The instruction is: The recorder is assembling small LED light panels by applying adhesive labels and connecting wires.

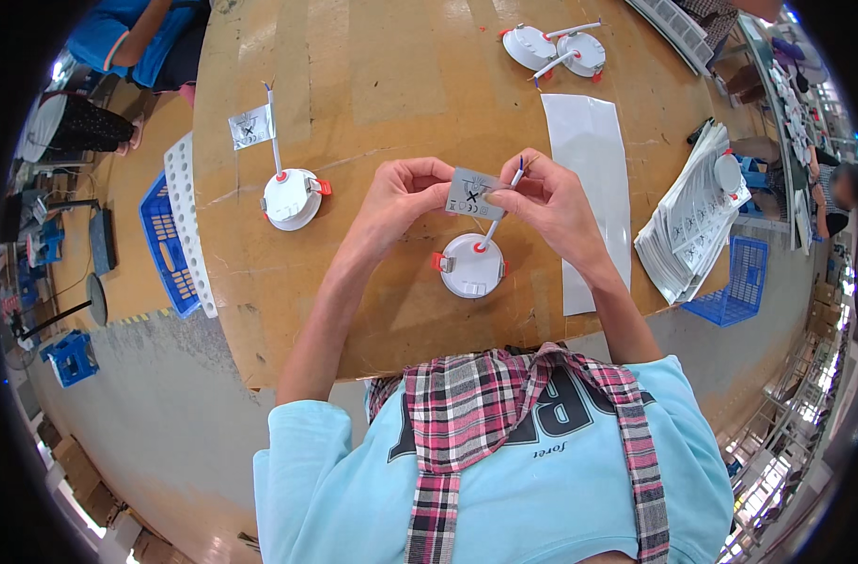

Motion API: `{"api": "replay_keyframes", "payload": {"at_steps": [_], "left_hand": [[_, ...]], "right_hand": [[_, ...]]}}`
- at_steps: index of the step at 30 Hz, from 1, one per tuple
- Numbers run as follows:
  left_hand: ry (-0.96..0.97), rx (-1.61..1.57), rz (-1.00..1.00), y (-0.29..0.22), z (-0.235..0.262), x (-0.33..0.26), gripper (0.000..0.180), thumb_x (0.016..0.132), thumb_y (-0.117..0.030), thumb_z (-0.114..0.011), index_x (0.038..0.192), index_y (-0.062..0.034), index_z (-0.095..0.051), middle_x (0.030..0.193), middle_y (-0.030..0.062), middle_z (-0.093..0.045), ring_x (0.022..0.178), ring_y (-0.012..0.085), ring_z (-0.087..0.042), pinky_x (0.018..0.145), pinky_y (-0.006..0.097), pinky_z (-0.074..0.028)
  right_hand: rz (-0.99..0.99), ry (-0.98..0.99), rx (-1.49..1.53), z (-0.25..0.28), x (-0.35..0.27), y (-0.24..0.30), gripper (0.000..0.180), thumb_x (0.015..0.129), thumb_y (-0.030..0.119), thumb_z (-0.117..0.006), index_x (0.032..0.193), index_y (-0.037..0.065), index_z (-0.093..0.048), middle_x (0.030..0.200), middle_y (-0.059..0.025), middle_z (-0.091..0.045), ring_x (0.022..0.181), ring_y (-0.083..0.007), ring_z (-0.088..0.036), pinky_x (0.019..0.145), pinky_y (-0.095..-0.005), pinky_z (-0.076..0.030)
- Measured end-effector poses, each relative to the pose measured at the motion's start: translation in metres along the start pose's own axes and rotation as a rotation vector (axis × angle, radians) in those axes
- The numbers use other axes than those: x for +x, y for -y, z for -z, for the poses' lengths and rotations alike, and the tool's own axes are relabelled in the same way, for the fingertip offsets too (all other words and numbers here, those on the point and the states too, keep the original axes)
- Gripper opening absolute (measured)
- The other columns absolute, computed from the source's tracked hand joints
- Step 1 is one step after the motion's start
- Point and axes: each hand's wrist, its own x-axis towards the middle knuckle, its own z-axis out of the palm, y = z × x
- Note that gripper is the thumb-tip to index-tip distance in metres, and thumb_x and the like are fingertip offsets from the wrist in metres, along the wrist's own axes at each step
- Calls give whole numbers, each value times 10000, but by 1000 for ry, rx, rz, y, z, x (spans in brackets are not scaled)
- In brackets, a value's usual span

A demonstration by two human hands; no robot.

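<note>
Between my hands is a silver printed label [468, 194] wrapped at the white cable [493, 228] of a round white downlight [472, 267]. My left hand [407, 195] pinches the label's left edge. At the label's right edge, my right hand [547, 199] grips the label and cable together, thumb over the front. The downlight sits on the table just below, its orange-tipped spring clips at the sides. To the left lies another downlight [292, 200], its cable pointing away from me and bearing a similar silver label [251, 128].
Two more downlights [530, 47] rest at the far right of the brown table [382, 85]. A white sheet [589, 169] lies right of my hands, beside a stack of label sheets [687, 221]. Blue crates [171, 249] stand off both sides. Other people are nearby.
</note>
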Motion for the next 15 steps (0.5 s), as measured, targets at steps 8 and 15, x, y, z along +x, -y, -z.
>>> {"api": "replay_keyframes", "payload": {"at_steps": [8, 15], "left_hand": [[-2, 63, 34, -7, 1, 0, 174, 837, -132, -649, 938, 7, -679, 850, 41, -678, 779, 80, -611, 730, 239, -489], [-5, 89, 67, -14, 0, -3, 243, 821, -142, -645, 996, 22, -687, 878, 66, -687, 799, 103, -625, 742, 253, -507]], "right_hand": [[8, 0, -34, 2, 1, -1, 153, 820, 52, -675, 878, 5, -541, 804, -72, -652, 745, -121, -647, 673, -247, -516], [18, -20, -51, 1, 1, -5, 172, 815, 47, -683, 899, 6, -539, 804, -77, -653, 746, -116, -647, 661, -237, -516]]}}
